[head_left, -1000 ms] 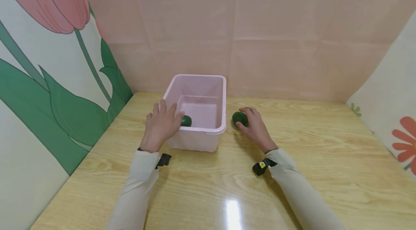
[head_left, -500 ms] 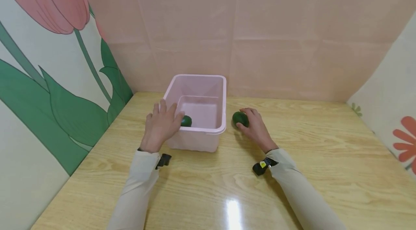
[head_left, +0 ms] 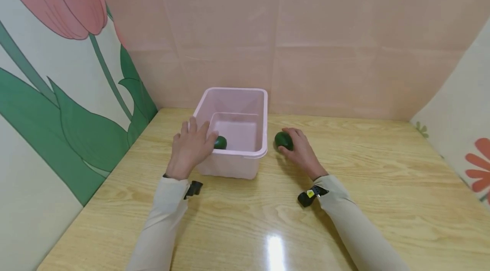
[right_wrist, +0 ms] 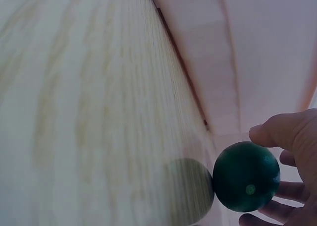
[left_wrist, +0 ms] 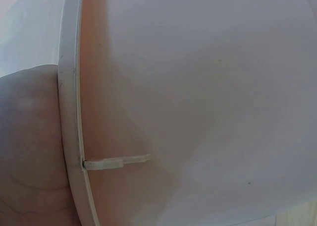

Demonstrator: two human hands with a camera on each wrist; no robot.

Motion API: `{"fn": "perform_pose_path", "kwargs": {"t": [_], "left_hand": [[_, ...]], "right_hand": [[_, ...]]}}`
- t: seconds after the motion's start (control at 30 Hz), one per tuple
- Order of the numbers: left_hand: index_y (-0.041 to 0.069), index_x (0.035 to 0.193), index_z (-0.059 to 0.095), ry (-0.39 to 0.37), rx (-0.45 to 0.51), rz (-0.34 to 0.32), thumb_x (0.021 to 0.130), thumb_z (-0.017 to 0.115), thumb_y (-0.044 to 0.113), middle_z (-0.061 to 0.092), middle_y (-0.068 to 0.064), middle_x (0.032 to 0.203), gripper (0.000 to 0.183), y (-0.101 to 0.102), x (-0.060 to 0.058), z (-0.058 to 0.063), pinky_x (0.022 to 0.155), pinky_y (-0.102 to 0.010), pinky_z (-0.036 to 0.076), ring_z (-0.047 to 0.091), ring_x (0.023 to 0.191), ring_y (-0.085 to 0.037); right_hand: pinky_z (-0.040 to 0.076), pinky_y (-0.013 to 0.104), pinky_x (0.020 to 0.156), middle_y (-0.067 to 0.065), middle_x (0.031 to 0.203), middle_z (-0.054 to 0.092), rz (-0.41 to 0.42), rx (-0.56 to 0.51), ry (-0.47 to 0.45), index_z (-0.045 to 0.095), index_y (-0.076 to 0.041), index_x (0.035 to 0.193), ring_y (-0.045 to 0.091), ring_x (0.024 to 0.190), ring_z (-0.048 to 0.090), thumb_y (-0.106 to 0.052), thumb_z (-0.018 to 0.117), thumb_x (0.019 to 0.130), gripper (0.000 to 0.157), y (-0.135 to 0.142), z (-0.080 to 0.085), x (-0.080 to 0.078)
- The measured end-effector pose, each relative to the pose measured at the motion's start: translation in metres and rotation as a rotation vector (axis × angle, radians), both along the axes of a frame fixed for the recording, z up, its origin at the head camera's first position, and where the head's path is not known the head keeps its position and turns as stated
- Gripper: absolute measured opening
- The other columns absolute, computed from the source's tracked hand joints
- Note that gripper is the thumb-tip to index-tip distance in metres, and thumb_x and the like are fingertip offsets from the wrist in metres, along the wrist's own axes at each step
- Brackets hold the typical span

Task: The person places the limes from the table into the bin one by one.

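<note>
A pink plastic bin (head_left: 261, 154) stands on the wooden table. My left hand (head_left: 190, 147) rests on its near-left rim with fingers spread; in the left wrist view the palm (left_wrist: 34, 151) lies against the rim (left_wrist: 70, 87). Inside the bin, by the near wall, sits a dark green avocado (head_left: 220, 142), partly hidden by my left thumb. To the right of the bin, my right hand (head_left: 302, 152) holds a second avocado (head_left: 283, 140) between thumb and fingers, at the table surface. The right wrist view shows this avocado (right_wrist: 246, 176) as smooth and round, with a pale stem spot.
The wooden table (head_left: 363, 169) extends to both sides and toward me. A pink backdrop (head_left: 325, 41) rises behind the bin. Flower-printed panels stand at the left (head_left: 92, 122) and right (head_left: 455, 135). Dark wrist cameras sit on both cuffs.
</note>
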State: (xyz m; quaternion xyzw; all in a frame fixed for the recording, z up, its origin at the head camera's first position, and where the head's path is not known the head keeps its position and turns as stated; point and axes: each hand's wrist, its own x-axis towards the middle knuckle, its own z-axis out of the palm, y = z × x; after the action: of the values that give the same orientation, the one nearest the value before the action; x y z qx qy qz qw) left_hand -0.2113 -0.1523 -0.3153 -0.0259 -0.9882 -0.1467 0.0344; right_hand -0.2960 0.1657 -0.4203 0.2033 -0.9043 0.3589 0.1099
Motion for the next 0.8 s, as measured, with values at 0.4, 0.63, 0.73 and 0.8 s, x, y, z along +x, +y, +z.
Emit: {"fn": "perform_pose_path", "kwargs": {"t": [0.4,0.63,0.73,0.8], "left_hand": [[0.009,0.157,0.032,-0.006,0.003,0.005,0.106,0.030,0.048,0.011,-0.027,0.163,0.064,0.0005,0.0003,0.0010,0.109,-0.071,0.023,0.009,0.148,-0.049],[0.010,0.157,0.031,-0.007,0.002,0.008,0.106,0.030,0.047,0.010,-0.027,0.163,0.064,0.0007,0.0004,0.0018,0.110,-0.072,0.022,0.008,0.148,-0.050],[0.010,0.157,0.031,-0.009,0.006,0.009,0.106,0.030,0.047,0.009,-0.027,0.163,0.064,0.0008,0.0006,0.0018,0.110,-0.072,0.021,0.007,0.148,-0.050],[0.010,0.157,0.031,-0.011,0.011,0.010,0.106,0.031,0.047,0.009,-0.027,0.163,0.064,0.0009,0.0008,0.0018,0.110,-0.072,0.021,0.007,0.148,-0.050]], "right_hand": [[0.037,0.061,0.106,0.031,0.141,0.041,0.025,-0.002,-0.025,0.044,0.003,0.145,0.046,0.129,0.043,-0.002,0.073,0.087,0.065,0.0013,-0.0026,-0.0015],[0.038,0.063,0.105,0.033,0.140,0.042,0.035,0.001,-0.020,0.045,0.004,0.144,0.048,0.127,0.045,0.002,0.073,0.086,0.065,0.0025,-0.0025,-0.0014],[0.037,0.064,0.105,0.034,0.139,0.042,0.035,0.005,-0.025,0.045,0.005,0.144,0.049,0.126,0.045,0.003,0.072,0.086,0.064,0.0030,-0.0037,-0.0023],[0.037,0.063,0.105,0.034,0.139,0.042,0.032,0.005,-0.033,0.044,0.004,0.144,0.049,0.126,0.045,0.003,0.072,0.086,0.064,0.0034,-0.0046,-0.0028]]}}
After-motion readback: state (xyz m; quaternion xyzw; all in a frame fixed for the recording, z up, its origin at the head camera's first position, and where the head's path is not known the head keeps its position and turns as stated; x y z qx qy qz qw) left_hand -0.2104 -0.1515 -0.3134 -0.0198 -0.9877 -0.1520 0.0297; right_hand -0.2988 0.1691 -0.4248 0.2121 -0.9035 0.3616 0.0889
